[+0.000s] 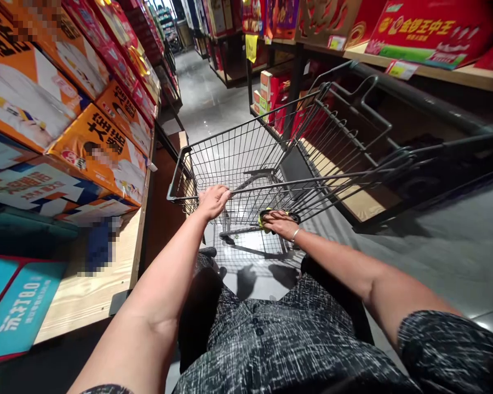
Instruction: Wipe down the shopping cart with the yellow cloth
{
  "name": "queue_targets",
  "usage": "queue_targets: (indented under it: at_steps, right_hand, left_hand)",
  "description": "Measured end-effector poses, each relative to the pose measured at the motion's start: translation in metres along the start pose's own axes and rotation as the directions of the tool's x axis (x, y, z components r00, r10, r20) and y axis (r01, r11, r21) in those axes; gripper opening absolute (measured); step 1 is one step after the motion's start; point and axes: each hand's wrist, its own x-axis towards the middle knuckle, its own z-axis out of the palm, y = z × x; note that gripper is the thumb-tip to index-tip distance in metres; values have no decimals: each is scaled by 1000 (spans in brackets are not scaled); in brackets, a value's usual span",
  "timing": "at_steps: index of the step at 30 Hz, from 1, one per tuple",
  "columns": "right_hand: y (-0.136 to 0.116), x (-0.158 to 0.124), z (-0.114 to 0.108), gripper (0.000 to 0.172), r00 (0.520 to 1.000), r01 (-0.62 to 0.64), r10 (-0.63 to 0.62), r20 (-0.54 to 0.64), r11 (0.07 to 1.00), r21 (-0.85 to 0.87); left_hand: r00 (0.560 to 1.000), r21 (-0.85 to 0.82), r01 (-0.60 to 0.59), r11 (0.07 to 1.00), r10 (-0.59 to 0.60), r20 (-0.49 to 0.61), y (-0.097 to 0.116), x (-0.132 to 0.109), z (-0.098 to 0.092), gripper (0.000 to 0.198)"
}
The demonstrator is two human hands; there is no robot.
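A grey wire shopping cart (246,189) stands in front of me, its handle bar (427,104) toward the right. My left hand (214,201) is closed over the top rim of its near side, close to the left-hand corner. Lower down, against the wire mesh of the same side, my right hand (280,223) presses on a yellow and dark cloth-like thing (266,218). Only its edges show around the fingers, so its exact kind is unclear. No goods are visible inside the basket.
Orange boxes (102,145) are stacked on the left shelf, with teal boxes (28,306) nearer me on its wooden board (102,290). On the right, a shelf (435,65) carries red gift boxes (431,33). A grey tiled aisle (201,93) runs between them.
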Motion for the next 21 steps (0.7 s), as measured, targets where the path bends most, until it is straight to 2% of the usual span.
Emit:
queue_targets:
  at_steps: [2, 4, 6, 8, 11, 13, 14, 15, 18, 21]
  right_hand:
    - [3, -6, -32, 31, 997, -5, -4, -81, 993, -118]
    - [7, -16, -68, 30, 974, -37, -24, -227, 965, -260]
    - [9, -28, -103, 29, 913, -92, -69, -402, 926, -367]
    - [9, -39, -132, 29, 832, -168, -89, -547, 900, -401]
    - [2, -44, -154, 29, 713, -295, -46, -700, 886, -358]
    - [-7, -34, -155, 26, 676, -319, -26, -736, 890, -325]
    - [-13, -24, -152, 24, 693, -293, -28, -720, 902, -317]
    - [-21, -10, -148, 24, 732, -250, -32, -681, 916, -312]
    - [-50, 40, -134, 26, 872, -125, -36, -489, 948, -292]
    - [-75, 84, -129, 29, 927, -107, -10, -375, 951, -289]
  left_hand:
    - [1000, 9, 14, 1000, -14, -19, -7, 1, -1, 43]
    - [999, 27, 31, 999, -31, -19, -14, 2, -4, 46]
    - [998, 56, 68, 996, -67, -17, -19, 1, -8, 47]
    - [992, 83, 117, 990, -114, -47, -20, -2, -10, 45]
    - [987, 68, 100, 993, -90, -131, -13, -7, -7, 40]
    - [990, 35, 3, 999, 2, -144, -4, -9, -2, 39]
    - [989, 23, -40, 999, 43, -140, 0, -10, 2, 40]
    - [989, 18, -65, 998, 67, -133, 3, -10, 4, 40]
    - [992, 44, -56, 997, 61, -112, 8, -8, 9, 37]
    - [997, 90, -32, 995, 38, -71, 6, -6, 7, 33]
